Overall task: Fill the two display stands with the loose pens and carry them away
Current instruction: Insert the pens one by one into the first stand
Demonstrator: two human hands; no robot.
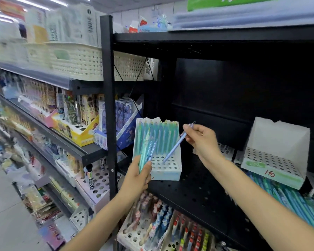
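A white display stand (168, 172) with a holed base stands on the black shelf, its back rows filled with teal and blue pens. My right hand (200, 138) pinches a light blue pen (176, 144) whose tip points down into a hole near the stand's front. My left hand (139, 175) grips a small bunch of teal and blue pens (147, 151) just in front of the stand's left side. A second white stand (274, 160) sits to the right with all its holes bare. Loose blue and teal pens (286, 198) lie in a pile on the shelf below it.
The black perforated shelf (192, 194) has a black upright post (109, 105) at its left. Small white boxes (227, 151) stand between the two stands. Other pen displays fill the shelves to the left and below. An aisle floor runs at the far left.
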